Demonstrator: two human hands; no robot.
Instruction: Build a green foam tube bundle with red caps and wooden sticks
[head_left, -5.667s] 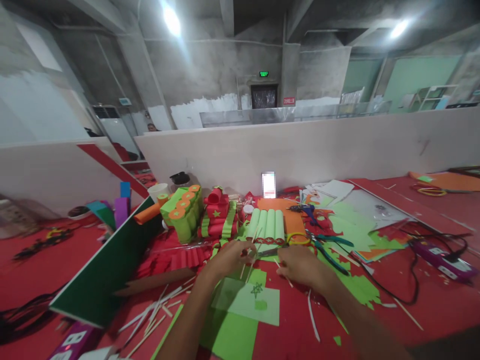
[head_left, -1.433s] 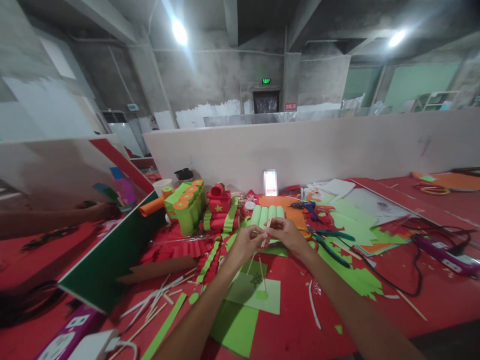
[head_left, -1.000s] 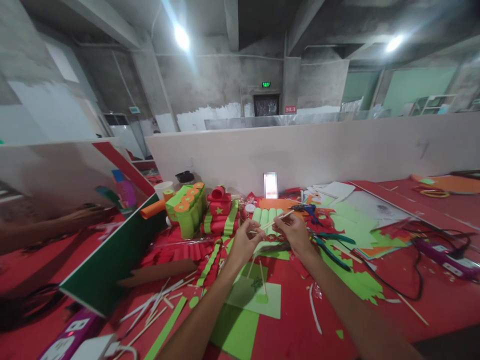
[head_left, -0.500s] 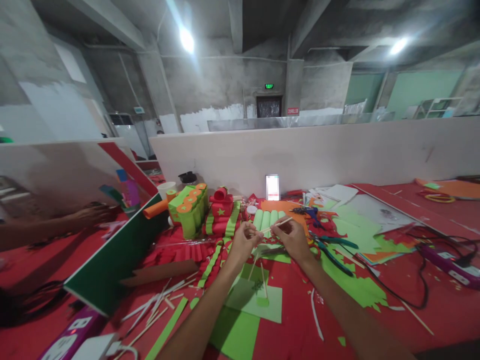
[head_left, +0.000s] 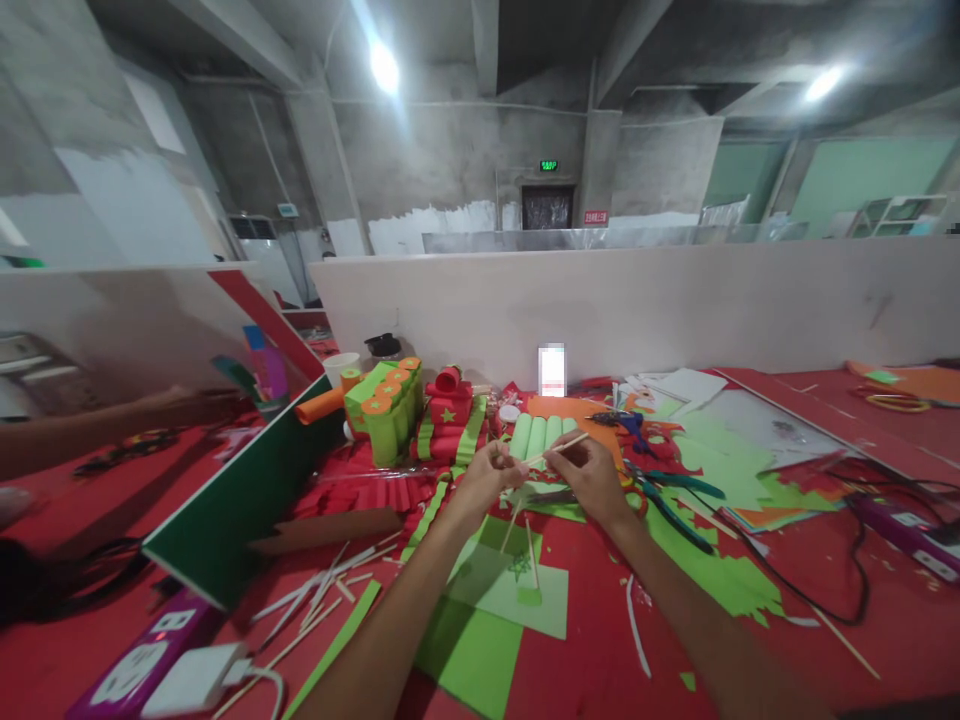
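Observation:
Over the table's middle, my left hand (head_left: pixel 486 478) pinches one end of a thin wooden stick (head_left: pixel 541 458). My right hand (head_left: pixel 592 478) grips the same stick farther along, its tip sticking out past the fingers. Just behind the hands lie light green rolls (head_left: pixel 536 434) side by side. Below them, a pale green sheet (head_left: pixel 551 612) with a dark star-like drawing (head_left: pixel 520 566) overlaps a brighter green sheet (head_left: pixel 480 650). Other thin sticks (head_left: pixel 532 553) stand or lean over the pale sheet; how they are held up is unclear.
Green-handled pliers (head_left: pixel 686 500) and a blue glue gun (head_left: pixel 628 425) lie at right near green scraps (head_left: pixel 720 560). Green-and-orange (head_left: pixel 384 410) and red (head_left: pixel 448 412) foam models stand at left, beside a dark green board (head_left: pixel 240 500). Loose sticks (head_left: pixel 315 600) and a purple power strip (head_left: pixel 146 660) lie front left. Another person's arm (head_left: pixel 112 420) reaches in.
The view has shifted slightly, so things sit a little farther right. Both hands keep the stick in nearly the same pose. The other person's arm at left has moved slightly.

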